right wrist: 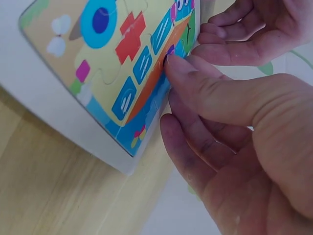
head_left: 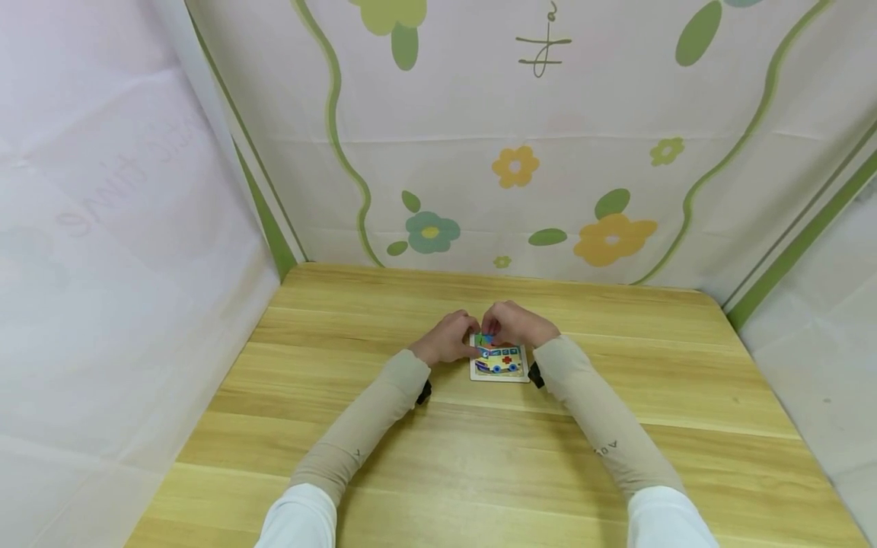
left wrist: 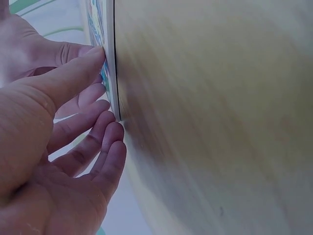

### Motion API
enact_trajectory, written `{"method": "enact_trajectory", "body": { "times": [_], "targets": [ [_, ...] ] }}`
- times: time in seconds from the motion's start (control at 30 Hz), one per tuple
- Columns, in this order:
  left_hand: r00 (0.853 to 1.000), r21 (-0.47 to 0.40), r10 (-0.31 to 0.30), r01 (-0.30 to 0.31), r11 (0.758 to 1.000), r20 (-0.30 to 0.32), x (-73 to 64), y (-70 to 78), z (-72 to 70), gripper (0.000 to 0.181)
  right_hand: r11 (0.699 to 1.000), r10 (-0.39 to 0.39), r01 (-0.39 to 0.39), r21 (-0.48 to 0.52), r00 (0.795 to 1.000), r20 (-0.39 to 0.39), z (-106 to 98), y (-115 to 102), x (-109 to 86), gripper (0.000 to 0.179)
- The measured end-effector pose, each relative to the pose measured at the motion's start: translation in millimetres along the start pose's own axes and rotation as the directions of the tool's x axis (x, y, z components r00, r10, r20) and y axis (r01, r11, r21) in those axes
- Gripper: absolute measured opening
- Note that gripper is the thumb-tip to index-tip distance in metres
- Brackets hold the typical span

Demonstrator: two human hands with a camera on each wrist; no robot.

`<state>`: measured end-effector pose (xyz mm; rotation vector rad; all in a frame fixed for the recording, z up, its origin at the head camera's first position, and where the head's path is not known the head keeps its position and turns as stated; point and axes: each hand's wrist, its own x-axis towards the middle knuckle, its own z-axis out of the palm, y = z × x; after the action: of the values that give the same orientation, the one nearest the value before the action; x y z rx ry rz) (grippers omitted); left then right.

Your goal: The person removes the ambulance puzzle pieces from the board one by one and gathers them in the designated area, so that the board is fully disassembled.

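A small jigsaw puzzle (head_left: 503, 364) with a cartoon ambulance and a white frame lies on the table. My left hand (head_left: 452, 337) holds its upper left corner; the thumb (left wrist: 78, 73) rests at the side edge and the other fingers bend around the corner. Over the top edge, my right hand (head_left: 514, 323) pinches a small blue-and-purple puzzle piece (right wrist: 169, 50) with thumb and fingers. A dark gap shows beside that right thumb (right wrist: 188, 78). Most of the piece is hidden by the fingers. Both hands nearly meet at the corner.
The puzzle lies on a wood-grain table (head_left: 466, 449), towards its far side. Behind the table hangs a white cloth (head_left: 438, 114) printed with flowers, and more cloth (head_left: 103, 228) closes off both sides. Black wrist cameras show under both sleeves.
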<state>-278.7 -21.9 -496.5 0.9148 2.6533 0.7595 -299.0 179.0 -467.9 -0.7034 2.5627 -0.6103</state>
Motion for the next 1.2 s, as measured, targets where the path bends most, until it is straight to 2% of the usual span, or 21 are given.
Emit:
{"method": "enact_trajectory", "body": {
  "times": [0.4,0.7,1.2],
  "targets": [
    [1.0,-0.021,0.006,-0.006,1.0,-0.012,2.7,-1.5,-0.3,0.04,0.999,0.021,-0.021,-0.032,1.0,0.022,0.1,-1.1,4.4,0.015],
    [1.0,-0.026,0.006,-0.006,1.0,-0.014,2.9,-1.4,-0.2,0.041,0.998,0.033,-0.033,-0.052,0.999,0.01,0.9,-1.5,5.4,0.015],
    [1.0,-0.021,-0.025,0.024,0.999,-0.018,3.7,-1.0,0.1,0.039,0.999,-0.043,0.042,-0.019,0.998,-0.05,-0.3,-0.2,-4.7,0.011]
  ]
}}
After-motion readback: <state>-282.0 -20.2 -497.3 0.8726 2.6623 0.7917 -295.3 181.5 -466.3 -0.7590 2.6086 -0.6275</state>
